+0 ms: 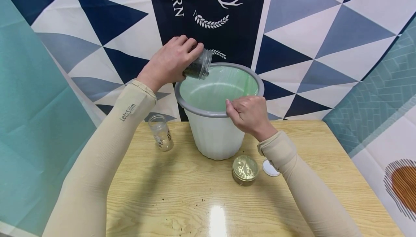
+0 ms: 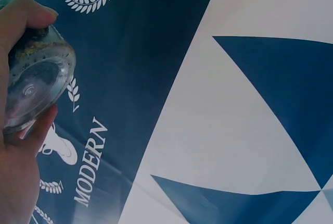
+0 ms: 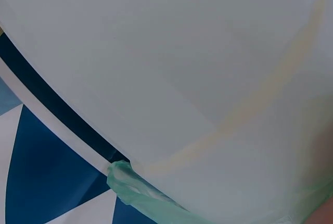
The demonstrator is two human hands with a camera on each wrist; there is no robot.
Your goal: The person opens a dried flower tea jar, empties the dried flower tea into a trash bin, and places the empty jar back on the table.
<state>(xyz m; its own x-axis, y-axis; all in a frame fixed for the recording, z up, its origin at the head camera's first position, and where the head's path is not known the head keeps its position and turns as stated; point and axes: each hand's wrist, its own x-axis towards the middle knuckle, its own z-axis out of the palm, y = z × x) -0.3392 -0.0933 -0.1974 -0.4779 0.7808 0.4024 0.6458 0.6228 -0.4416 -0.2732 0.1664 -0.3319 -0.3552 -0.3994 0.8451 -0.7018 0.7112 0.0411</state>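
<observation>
My left hand (image 1: 177, 58) grips a clear jar (image 2: 44, 78) partly filled with dark, loose bits. The jar is tipped, its mouth toward the right, above the left side of a white trash can (image 1: 216, 136) with a grey rim. Inside the can, a pale green bag (image 1: 224, 85) lines the wall. At the can's near right rim, my right hand (image 1: 250, 114) curls its fingers, the thumb raised; its palm side is hidden. In the right wrist view, blurred fingers (image 3: 322, 182) show at the right edge beside green film (image 3: 156, 203) and a large pale surface.
On the wooden table (image 1: 188, 193), a clear jar without a lid (image 1: 160, 134) stands left of the can. A round gold tin (image 1: 245, 170) and a white lid (image 1: 270, 168) lie in front and to the right. Dark crumbs dot the tabletop. A patterned cloth (image 1: 208, 13) hangs behind.
</observation>
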